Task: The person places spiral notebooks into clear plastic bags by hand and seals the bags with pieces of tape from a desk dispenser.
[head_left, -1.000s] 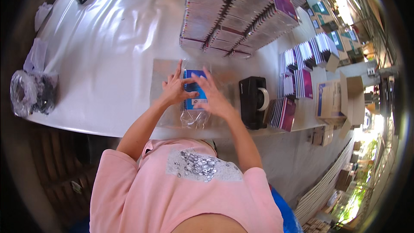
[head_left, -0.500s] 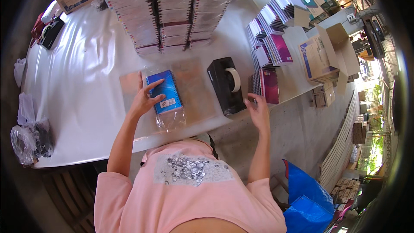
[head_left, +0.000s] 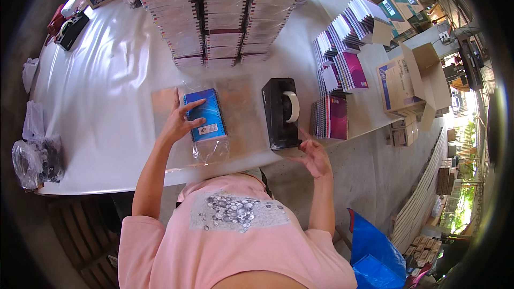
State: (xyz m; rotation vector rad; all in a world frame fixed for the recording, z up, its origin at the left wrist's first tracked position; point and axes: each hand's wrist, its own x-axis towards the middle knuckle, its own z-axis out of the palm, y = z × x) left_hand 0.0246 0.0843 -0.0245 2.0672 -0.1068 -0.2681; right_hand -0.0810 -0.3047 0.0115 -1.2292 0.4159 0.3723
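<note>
A blue spiral notebook (head_left: 213,111) in clear plastic lies on the table in front of me, the loose end of its plastic bag toward me. Spread across its left side are the fingers of my left hand (head_left: 179,120), pressing lightly on the cover. To its right stands a black tape dispenser (head_left: 276,112) with a roll of tape (head_left: 292,107) in it. My right hand (head_left: 315,159) is by the dispenser's near end, at the table edge, its fingers apart. Whether a strip of tape touches those fingers is too small to tell.
Tall stacks of wrapped notebooks (head_left: 222,16) rise behind the blue one. More spiral notebooks (head_left: 334,118) stand right of the dispenser, near an open carton (head_left: 399,83). A second dispenser (head_left: 72,29) sits far left, and crumpled plastic (head_left: 32,163) lies at the left edge.
My right hand has moved toward me and slightly left, from beside the notebooks to the dispenser's near end. My left hand stays on the blue notebook. The view has shifted slightly.
</note>
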